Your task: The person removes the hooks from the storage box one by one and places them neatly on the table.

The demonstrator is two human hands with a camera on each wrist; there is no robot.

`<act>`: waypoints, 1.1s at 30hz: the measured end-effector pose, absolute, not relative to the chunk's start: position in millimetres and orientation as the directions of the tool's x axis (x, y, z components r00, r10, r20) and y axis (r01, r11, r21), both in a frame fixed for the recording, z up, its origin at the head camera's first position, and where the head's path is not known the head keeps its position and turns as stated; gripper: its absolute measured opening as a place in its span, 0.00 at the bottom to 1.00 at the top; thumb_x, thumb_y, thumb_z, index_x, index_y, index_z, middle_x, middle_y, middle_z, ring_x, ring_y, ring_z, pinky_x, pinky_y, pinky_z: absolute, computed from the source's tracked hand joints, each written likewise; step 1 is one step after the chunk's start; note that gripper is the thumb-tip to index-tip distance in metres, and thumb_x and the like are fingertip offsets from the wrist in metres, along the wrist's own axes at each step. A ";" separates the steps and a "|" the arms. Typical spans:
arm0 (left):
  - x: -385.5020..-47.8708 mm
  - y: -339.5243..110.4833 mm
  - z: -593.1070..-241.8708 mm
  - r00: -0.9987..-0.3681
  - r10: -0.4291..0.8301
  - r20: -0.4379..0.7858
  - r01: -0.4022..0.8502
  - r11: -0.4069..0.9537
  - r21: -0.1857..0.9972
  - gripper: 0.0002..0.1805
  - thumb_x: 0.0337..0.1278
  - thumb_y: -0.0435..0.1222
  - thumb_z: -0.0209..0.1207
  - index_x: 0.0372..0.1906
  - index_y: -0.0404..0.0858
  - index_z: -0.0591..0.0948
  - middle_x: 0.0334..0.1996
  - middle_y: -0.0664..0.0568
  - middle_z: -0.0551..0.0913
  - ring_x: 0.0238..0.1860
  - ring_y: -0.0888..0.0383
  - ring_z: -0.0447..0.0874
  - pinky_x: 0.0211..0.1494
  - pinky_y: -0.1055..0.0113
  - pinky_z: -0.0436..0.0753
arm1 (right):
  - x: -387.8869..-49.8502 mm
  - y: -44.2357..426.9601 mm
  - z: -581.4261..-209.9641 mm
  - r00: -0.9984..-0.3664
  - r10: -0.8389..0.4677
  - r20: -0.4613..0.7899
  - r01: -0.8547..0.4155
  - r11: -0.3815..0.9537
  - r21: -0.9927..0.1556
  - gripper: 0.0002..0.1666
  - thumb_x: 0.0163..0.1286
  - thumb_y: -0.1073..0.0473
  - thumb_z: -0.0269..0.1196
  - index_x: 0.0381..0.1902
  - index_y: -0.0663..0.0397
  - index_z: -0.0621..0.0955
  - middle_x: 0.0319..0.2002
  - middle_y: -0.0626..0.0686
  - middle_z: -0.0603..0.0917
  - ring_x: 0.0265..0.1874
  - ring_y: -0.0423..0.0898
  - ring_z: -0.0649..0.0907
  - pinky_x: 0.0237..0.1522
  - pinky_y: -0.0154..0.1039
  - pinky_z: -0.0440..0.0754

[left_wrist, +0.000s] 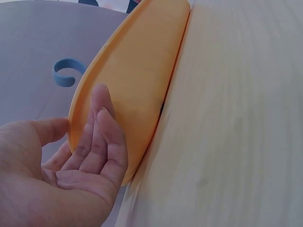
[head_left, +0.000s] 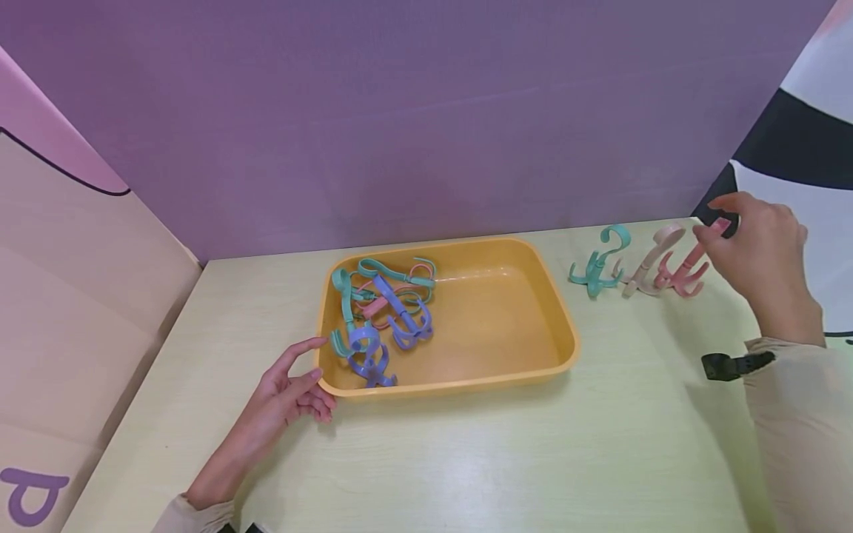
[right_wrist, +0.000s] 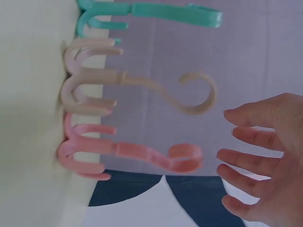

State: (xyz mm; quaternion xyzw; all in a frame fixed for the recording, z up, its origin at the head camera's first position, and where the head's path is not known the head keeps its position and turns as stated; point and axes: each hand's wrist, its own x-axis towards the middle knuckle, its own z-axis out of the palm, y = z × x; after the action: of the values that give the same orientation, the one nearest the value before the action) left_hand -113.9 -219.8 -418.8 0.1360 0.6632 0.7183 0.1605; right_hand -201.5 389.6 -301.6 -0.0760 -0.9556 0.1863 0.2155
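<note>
My left hand (head_left: 280,400) touches the near left corner of a yellow plastic tray (head_left: 466,386), with thumb and forefinger at the rim; in the left wrist view the other fingers (left_wrist: 113,146) lie loosely bent beside its outer wall. Teal, pink and purple multi-prong hooks lie heaped in the tray's left part, a purple hook (head_left: 373,363) nearest me. At the right, my right hand (head_left: 766,255) is beside the top of an upright pink hook (head_left: 681,280). The right wrist view shows its fingers spread and apart from the pink hook (right_wrist: 132,150), with nothing held.
A beige hook (right_wrist: 99,77) and a teal hook (head_left: 595,274) stand upright in a row with the pink one, right of the tray. Behind the pale wooden table (head_left: 453,459) rises a purple panel (head_left: 400,133). A printed sheet (head_left: 793,170) hangs at the right.
</note>
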 end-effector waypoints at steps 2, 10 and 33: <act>-113.4 -220.0 -419.0 -0.911 0.413 -0.016 -0.049 -0.069 0.996 0.28 0.78 0.37 0.47 0.75 0.40 0.56 0.30 0.45 0.88 0.28 0.50 0.87 0.36 0.62 0.86 | -200.3 384.2 -297.5 -0.891 0.219 0.397 0.054 0.921 -0.387 0.27 0.72 0.57 0.57 0.63 0.71 0.72 0.54 0.77 0.74 0.59 0.77 0.66 0.63 0.73 0.53; -112.8 -219.5 -419.4 -0.916 0.402 -0.014 -0.042 -0.061 0.997 0.27 0.78 0.38 0.48 0.75 0.42 0.58 0.29 0.45 0.88 0.28 0.50 0.87 0.36 0.61 0.86 | -191.5 358.1 -280.6 -0.895 0.190 0.404 -0.002 0.903 -0.429 0.29 0.74 0.56 0.56 0.67 0.68 0.71 0.61 0.75 0.73 0.67 0.73 0.62 0.70 0.68 0.50; -119.9 -214.6 -427.3 -0.914 0.406 0.018 -0.043 -0.142 0.989 0.28 0.78 0.38 0.48 0.76 0.43 0.57 0.31 0.45 0.88 0.29 0.52 0.87 0.36 0.64 0.85 | -167.9 211.5 -253.8 -0.752 -0.313 0.580 -0.534 0.805 -0.258 0.16 0.67 0.62 0.66 0.51 0.61 0.81 0.45 0.60 0.85 0.41 0.58 0.84 0.43 0.56 0.81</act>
State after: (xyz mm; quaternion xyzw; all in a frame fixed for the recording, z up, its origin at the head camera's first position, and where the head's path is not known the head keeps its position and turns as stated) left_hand -119.9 -214.6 -427.3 0.1422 0.6374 0.7420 0.1514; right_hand -167.9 211.5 -253.8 0.2321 -0.9123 0.2090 0.2648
